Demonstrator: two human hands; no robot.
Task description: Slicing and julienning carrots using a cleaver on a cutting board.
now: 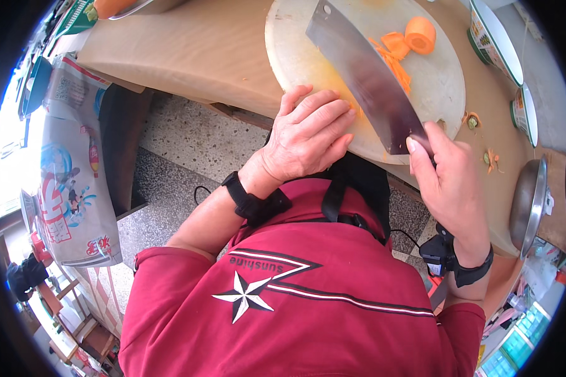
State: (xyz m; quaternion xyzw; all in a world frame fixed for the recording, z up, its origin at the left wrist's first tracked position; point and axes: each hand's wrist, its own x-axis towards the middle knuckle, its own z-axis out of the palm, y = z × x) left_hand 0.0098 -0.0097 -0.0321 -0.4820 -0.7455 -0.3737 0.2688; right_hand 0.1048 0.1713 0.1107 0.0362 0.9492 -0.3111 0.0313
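Note:
A round pale cutting board (308, 56) lies on a brown table (201, 50). My right hand (449, 182) grips the handle of a broad steel cleaver (365, 75), whose blade lies slanted across the board. Orange carrot pieces and thin slices (405, 41) sit at the board's far side, beyond the blade. My left hand (308, 135) rests with fingers curled on the board's near edge, beside the blade and holding nothing. Both wrists wear black bands.
Enamel bowls (493, 38) stand at the table's right side, and a steel bowl (528, 201) sits near its right edge. Carrot scraps (478, 122) lie beside the board. A printed sack (69, 169) stands on the speckled floor at the left.

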